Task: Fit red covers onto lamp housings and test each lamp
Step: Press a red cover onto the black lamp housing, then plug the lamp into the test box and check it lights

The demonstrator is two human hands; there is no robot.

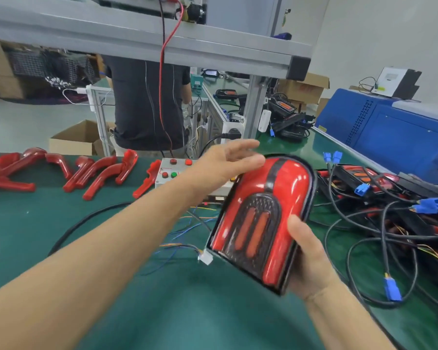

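While held, lamp (261, 221) glossy red, blk housing.

Lamp (261, 223) at centre, above the bench (162, 311) — right hand (307, 261) at its 5 o'clock, left hand (228, 160) at 11. Loose covers (61, 170) at 10 — button box (173, 171) behind lamp; cable tangle (390, 218) at 3.

Left forearm stretched forward across the view, left hand (234, 157) loose, fingers straight; right hand (307, 258) low, fingers curled in a grip, thumb on top
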